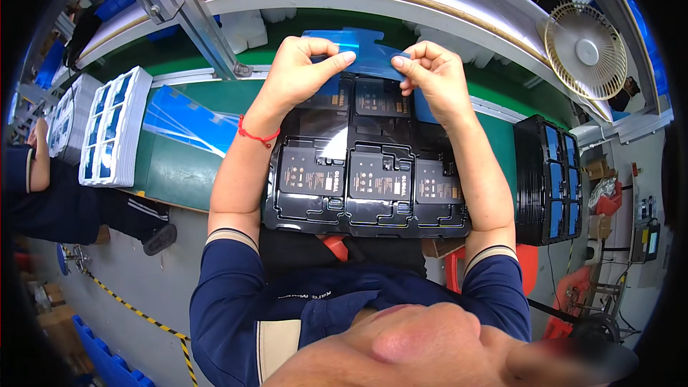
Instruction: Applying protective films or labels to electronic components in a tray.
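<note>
A translucent blue film sheet [373, 56] with a cut-out outline is stretched between my two hands, over the far side of a black plastic tray [383, 223]. My left hand [309, 68], with a red cord at its wrist, pinches the sheet's left side between thumb and fingers. At the right side, my right hand [434, 80] grips it the same way. Flat black rectangular parts [374, 174] with pale printing sit in the tray's compartments. Some far compartments are partly hidden by my hands and the film.
Blue sheets [188, 120] lie on the green bench to the left, beside a stack of white trays [115, 129]. Stacked black trays [548, 183] with blue-covered pieces stand at the right. A fan [586, 51] is at the far right. A co-worker's arm [39, 154] shows at the left.
</note>
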`<state>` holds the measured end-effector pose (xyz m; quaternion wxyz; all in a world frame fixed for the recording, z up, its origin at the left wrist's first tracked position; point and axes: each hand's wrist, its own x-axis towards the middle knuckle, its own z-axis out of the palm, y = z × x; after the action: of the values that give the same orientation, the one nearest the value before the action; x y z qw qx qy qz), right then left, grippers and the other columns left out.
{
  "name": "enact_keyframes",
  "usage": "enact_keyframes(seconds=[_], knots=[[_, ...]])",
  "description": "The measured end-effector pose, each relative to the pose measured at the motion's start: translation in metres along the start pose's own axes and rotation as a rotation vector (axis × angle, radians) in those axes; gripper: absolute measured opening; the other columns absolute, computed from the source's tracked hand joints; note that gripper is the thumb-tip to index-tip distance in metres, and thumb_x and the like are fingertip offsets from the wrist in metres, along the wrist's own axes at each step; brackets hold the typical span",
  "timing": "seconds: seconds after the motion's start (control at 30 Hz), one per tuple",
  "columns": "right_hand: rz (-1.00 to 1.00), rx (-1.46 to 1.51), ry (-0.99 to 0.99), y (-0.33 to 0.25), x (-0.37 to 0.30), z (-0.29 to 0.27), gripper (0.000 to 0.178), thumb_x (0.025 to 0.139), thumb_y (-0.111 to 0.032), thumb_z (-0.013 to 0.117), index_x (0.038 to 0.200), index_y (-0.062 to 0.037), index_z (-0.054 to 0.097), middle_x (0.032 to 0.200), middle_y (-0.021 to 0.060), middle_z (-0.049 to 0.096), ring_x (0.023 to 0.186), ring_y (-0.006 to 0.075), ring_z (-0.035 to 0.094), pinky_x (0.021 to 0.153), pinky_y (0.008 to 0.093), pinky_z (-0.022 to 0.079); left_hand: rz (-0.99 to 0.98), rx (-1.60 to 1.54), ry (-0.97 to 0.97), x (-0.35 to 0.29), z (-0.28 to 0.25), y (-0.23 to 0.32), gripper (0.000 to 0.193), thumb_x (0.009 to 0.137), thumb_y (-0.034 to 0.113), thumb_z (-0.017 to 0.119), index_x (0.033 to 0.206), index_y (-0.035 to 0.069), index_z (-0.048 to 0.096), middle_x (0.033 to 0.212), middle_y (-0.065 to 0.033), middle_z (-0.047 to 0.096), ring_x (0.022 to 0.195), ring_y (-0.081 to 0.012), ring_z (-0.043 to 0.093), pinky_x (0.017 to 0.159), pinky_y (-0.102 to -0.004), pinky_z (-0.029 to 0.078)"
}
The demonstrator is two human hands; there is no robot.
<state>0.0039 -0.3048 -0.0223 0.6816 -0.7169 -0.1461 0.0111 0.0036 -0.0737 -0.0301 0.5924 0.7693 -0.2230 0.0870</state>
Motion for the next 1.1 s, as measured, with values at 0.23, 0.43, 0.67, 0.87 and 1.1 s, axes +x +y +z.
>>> enact_keyframes(seconds=[0.23, 0.43, 0.67, 0.87, 1.1], knots=[[0.089, -0.087, 0.151, -0.002, -0.008, -0.018, 0.015, 0.080, -0.013, 0.071, 0.081, -0.0020, 0.062, 0.060, 0.0013, 0.058, 0.048, 0.0054, 0.052, 0.042, 0.0189, 0.041, 0.094, -0.018, 0.206, 0.002, -0.033, -0.004, 0.018, 0.085, 0.005, 0.061, 0.100, 0.001, 0.069, 0.092, -0.0063, 0.068, 0.083, -0.0117, 0.064, 0.077, -0.0250, 0.048], [0.314, -0.139, 0.091, 0.022, -0.021, -0.030, 0.015, 0.078, -0.011, 0.072, 0.075, -0.0030, 0.060, 0.054, -0.0010, 0.052, 0.040, 0.0049, 0.043, 0.035, 0.0195, 0.033, 0.033, -0.350, 0.417, -0.004, -0.043, 0.045, 0.047, 0.078, -0.012, 0.055, 0.124, -0.003, 0.051, 0.097, -0.0050, 0.059, 0.079, -0.0097, 0.058, 0.071, -0.0208, 0.048], [0.403, -0.192, 0.056, 0.020, -0.018, -0.020, 0.015, 0.077, -0.010, 0.073, 0.072, -0.0054, 0.059, 0.055, -0.0018, 0.051, 0.040, 0.0027, 0.039, 0.034, 0.0187, 0.027, 0.095, -0.425, 0.356, -0.009, -0.054, 0.037, 0.042, 0.080, -0.009, 0.055, 0.121, -0.007, 0.050, 0.101, -0.0094, 0.061, 0.081, -0.0137, 0.062, 0.074, -0.0237, 0.051], [0.437, -0.196, 0.053, 0.021, -0.016, -0.022, 0.015, 0.076, -0.010, 0.074, 0.071, -0.0066, 0.061, 0.056, -0.0016, 0.053, 0.040, 0.0022, 0.037, 0.035, 0.0181, 0.024, 0.063, -0.383, 0.304, -0.010, -0.056, 0.037, 0.041, 0.081, -0.007, 0.057, 0.121, -0.006, 0.050, 0.097, -0.0099, 0.062, 0.079, -0.0135, 0.063, 0.073, -0.0233, 0.051], [0.434, -0.210, 0.054, 0.019, -0.017, -0.020, 0.014, 0.076, -0.011, 0.075, 0.072, -0.0062, 0.062, 0.058, -0.0007, 0.055, 0.040, 0.0019, 0.036, 0.035, 0.0179, 0.023, 0.063, -0.418, 0.312, -0.010, -0.055, 0.035, 0.041, 0.081, -0.007, 0.057, 0.121, -0.006, 0.050, 0.097, -0.0101, 0.062, 0.079, -0.0140, 0.063, 0.072, -0.0238, 0.053]])
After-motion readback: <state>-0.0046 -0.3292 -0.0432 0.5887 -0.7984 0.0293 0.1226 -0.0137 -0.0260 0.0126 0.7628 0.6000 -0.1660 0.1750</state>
